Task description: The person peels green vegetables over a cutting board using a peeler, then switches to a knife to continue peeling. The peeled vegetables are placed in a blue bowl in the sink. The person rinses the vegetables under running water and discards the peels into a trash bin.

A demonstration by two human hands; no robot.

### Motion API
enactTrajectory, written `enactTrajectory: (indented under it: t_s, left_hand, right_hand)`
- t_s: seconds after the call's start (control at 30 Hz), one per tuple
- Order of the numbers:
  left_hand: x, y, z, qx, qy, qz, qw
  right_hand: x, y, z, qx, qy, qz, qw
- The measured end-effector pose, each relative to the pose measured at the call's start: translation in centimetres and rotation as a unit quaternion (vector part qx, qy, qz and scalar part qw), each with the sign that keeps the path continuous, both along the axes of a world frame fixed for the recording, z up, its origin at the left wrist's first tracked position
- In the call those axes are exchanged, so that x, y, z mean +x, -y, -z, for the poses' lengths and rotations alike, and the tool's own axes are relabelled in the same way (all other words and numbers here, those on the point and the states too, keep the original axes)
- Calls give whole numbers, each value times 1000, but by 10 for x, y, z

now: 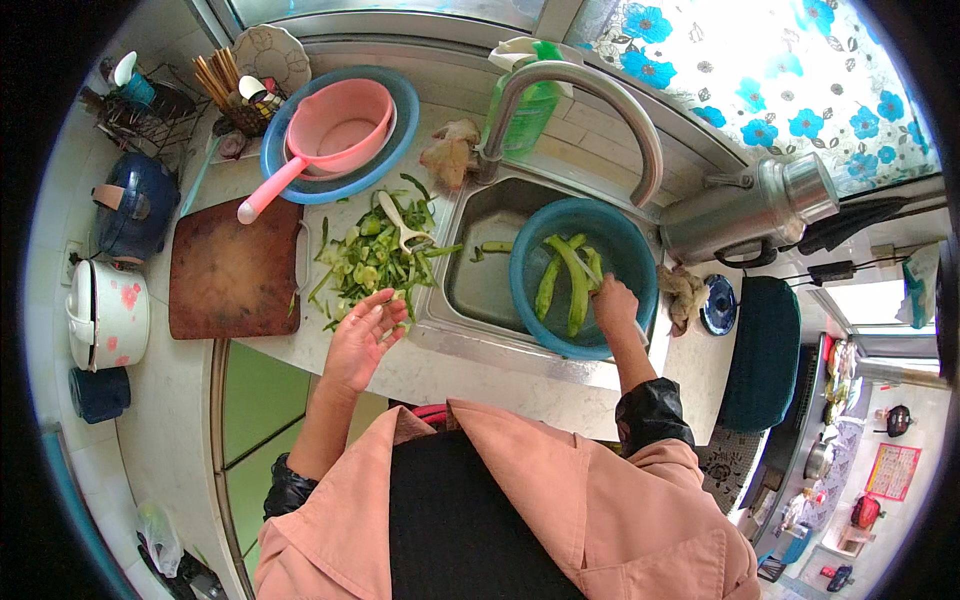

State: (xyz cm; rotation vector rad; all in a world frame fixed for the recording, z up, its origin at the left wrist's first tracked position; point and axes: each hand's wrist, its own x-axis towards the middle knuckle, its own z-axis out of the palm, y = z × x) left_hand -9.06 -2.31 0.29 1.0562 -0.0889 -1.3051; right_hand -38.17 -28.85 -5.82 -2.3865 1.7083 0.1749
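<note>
My left hand is raised palm up with its fingers apart, just in front of a heap of green vegetable peelings on the counter. A peeler with a pale handle lies on top of the heap. My right hand reaches over the right side of a blue plastic basin, its fingers at the end of peeled green vegetables; whether it grips one cannot be told. The basin sits in a steel sink, where another green piece lies left of it.
A curved faucet arches over the basin. A wooden cutting board, a pink dipper in a blue basin, and a rice cooker stand left. Cloths, a metal jug and a green soap bottle are around the sink.
</note>
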Motion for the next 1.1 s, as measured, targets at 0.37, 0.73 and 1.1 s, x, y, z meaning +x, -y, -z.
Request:
enactTrajectory:
  t_s: [0.37,0.73,1.1]
  left_hand:
    - [-8,17,6,19,-51,9,998]
    - [-18,27,19,53,21,92,994]
    - [17,35,-6,-131,6,-145,981]
  right_hand:
    - [18,4,156,89,59,44,993]
    - [19,-44,-47,368,358,-40,857]
    - [144,-138,-71,379,332,-327,800]
